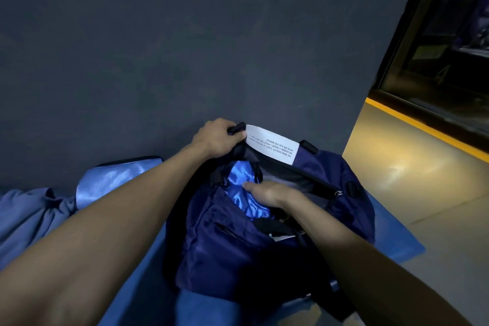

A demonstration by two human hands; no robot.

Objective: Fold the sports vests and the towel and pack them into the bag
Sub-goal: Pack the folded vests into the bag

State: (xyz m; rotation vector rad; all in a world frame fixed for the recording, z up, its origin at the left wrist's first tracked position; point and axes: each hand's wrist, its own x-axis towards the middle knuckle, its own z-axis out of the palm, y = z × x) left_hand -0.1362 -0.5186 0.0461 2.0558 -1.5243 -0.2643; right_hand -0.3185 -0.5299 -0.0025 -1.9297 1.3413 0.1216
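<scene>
1. Two hands are at work on the navy-blue fabric sports bag [264, 254], which sits on a blue mat [391, 233] against the dark grey wall [185, 34].
2. My left hand [214, 140] grips the bag's far rim beside the white printed label [272, 144], fingers curled round a black strap end [236, 127]; I judge this holds the mouth open.
3. My right hand [270, 192] lies inside the opening, fingers fairly straight, pressing on a shiny bright-blue satin vest [239, 180] to seat it in the main compartment.
4. Both forearms reach forward and down, the left crossing over the mat, the right angled in from the near right.
5. Pale-blue cloth, a glossy piece [111, 180] and a matte heap [29, 217], lies outside to the left, apparently not yet packed.
</scene>
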